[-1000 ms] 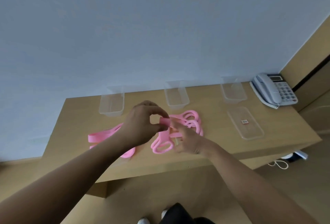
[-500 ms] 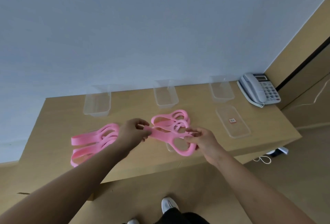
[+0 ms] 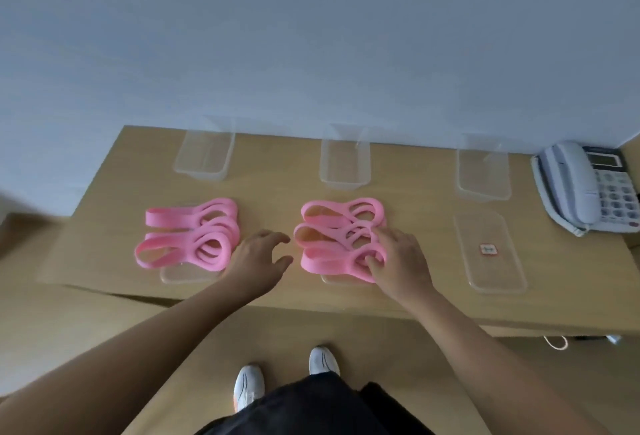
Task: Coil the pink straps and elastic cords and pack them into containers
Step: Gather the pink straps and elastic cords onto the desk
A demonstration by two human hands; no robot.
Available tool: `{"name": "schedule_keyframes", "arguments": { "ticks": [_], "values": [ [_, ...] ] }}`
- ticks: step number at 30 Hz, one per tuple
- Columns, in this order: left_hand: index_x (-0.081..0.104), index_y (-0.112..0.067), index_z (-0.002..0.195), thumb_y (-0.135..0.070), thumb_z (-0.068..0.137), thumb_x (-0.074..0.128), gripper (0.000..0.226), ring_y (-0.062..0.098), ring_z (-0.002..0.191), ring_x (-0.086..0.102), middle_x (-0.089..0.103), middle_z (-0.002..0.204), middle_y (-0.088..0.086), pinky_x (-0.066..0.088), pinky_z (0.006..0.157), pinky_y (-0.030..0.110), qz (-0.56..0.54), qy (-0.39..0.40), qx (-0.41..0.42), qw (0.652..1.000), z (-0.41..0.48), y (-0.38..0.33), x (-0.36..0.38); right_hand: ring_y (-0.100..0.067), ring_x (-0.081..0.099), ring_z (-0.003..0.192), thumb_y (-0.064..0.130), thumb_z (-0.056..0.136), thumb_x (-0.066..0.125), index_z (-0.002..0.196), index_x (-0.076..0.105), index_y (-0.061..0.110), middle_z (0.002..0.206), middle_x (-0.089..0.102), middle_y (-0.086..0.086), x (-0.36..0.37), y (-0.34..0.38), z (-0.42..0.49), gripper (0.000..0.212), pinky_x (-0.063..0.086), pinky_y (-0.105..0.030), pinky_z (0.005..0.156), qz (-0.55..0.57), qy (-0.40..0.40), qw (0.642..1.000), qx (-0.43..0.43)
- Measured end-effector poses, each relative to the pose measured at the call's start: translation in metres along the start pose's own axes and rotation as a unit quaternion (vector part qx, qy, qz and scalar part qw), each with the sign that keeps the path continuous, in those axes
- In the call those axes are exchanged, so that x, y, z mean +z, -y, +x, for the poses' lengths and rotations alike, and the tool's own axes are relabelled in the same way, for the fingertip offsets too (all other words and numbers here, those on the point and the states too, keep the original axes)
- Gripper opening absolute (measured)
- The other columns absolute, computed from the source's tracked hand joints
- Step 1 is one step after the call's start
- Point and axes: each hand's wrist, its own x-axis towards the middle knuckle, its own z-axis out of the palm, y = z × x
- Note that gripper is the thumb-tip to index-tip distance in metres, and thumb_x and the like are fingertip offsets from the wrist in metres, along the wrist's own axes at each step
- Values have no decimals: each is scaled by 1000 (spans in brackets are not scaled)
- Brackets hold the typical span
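Two piles of pink straps lie on the wooden table [image 3: 104, 240]: a left pile [image 3: 190, 238] and a right pile [image 3: 337, 235], each made of looped bands. My left hand [image 3: 258, 261] hovers between the piles with relaxed, spread fingers and holds nothing. My right hand [image 3: 401, 261] rests on the right end of the right pile, its fingers laid over the loops. Three clear containers stand along the back: left [image 3: 204, 154], middle [image 3: 344, 160] and right [image 3: 483, 171], all holding nothing.
A clear lid with a red label [image 3: 490, 251] lies flat at the right. Flat clear lids peek out from under each pile. A grey desk phone [image 3: 585, 188] sits at the far right. The table's front edge runs just below my wrists; my shoes show on the floor.
The strap that both hands held up has been laid on the right pile. My left hand let go and drew back; my right hand stays on the pile. The view tilted down.
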Motion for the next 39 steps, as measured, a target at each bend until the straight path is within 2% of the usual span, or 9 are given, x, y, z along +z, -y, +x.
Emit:
{"name": "schedule_keyframes", "arguments": {
  "ticks": [4, 7, 9, 12, 15, 21, 27, 33, 39],
  "values": [
    [73, -10, 123, -18, 86, 82, 39, 32, 111, 63, 69, 121, 12, 45, 90, 35, 19, -44, 4, 999, -38, 25, -20, -32, 49, 127, 24, 87, 68, 138, 55, 14, 138, 56, -7, 6, 16, 11, 54, 38, -42, 109, -32, 40, 996, -74],
    [74, -10, 121, -16, 84, 83, 38, 30, 109, 63, 70, 118, 10, 42, 90, 32, 17, -88, -38, 995, -73, 50, -35, -33, 53, 122, 26, 82, 75, 134, 58, 15, 129, 62, -8, 18, 48, 17, 56, 40, -45, 106, -13, 41, 988, -149],
    [73, -11, 122, -17, 85, 83, 38, 30, 108, 64, 70, 119, 7, 49, 91, 36, 1, -118, -67, 991, -99, 68, -42, -36, 54, 118, 23, 79, 79, 130, 61, 12, 124, 64, -9, 30, 76, 19, 54, 43, -46, 101, -15, 39, 982, -183],
    [71, -13, 127, -22, 87, 80, 42, 29, 116, 63, 69, 125, 6, 49, 102, 39, -3, -152, -109, 982, -144, 98, -49, -39, 55, 113, 22, 76, 82, 128, 63, 6, 120, 65, -14, 47, 119, 16, 58, 46, -47, 97, -40, 44, 970, -237],
    [68, -19, 131, -31, 91, 76, 43, 25, 121, 60, 67, 129, 3, 44, 101, 33, -4, -186, -152, 971, -194, 131, -55, -40, 56, 110, 25, 74, 83, 129, 63, 5, 120, 65, -16, 64, 164, 11, 62, 47, -47, 95, -62, 55, 950, -301],
    [64, -22, 136, -37, 94, 72, 46, 24, 129, 55, 63, 135, 3, 40, 107, 34, -28, -236, -260, 936, -312, 212, -61, -39, 52, 119, 29, 75, 84, 135, 59, 10, 127, 62, -14, 117, 280, -30, 68, 43, -50, 103, -75, 100, 906, -404],
    [63, -22, 137, -38, 93, 72, 47, 26, 131, 53, 62, 138, 3, 41, 108, 37, -46, -294, -352, 888, -435, 291, -64, -33, 50, 122, 34, 79, 79, 136, 58, 13, 131, 61, -9, 189, 403, -104, 65, 43, -46, 106, -91, 153, 847, -501],
    [64, -19, 134, -36, 94, 70, 44, 26, 124, 57, 63, 133, 3, 49, 104, 40, -72, -330, -419, 843, -540, 345, -67, -32, 51, 122, 32, 78, 80, 138, 57, 12, 130, 62, -11, 251, 505, -171, 67, 44, -45, 106, -120, 206, 775, -586],
    [66, -18, 132, -32, 93, 74, 43, 25, 122, 58, 65, 129, 2, 45, 102, 34, -99, -363, -488, 787, -603, 384, -59, -25, 44, 130, 36, 85, 72, 144, 50, 15, 139, 55, -8, 299, 593, -215, 66, 39, -38, 111, -137, 256, 706, -646]
  ]
}}
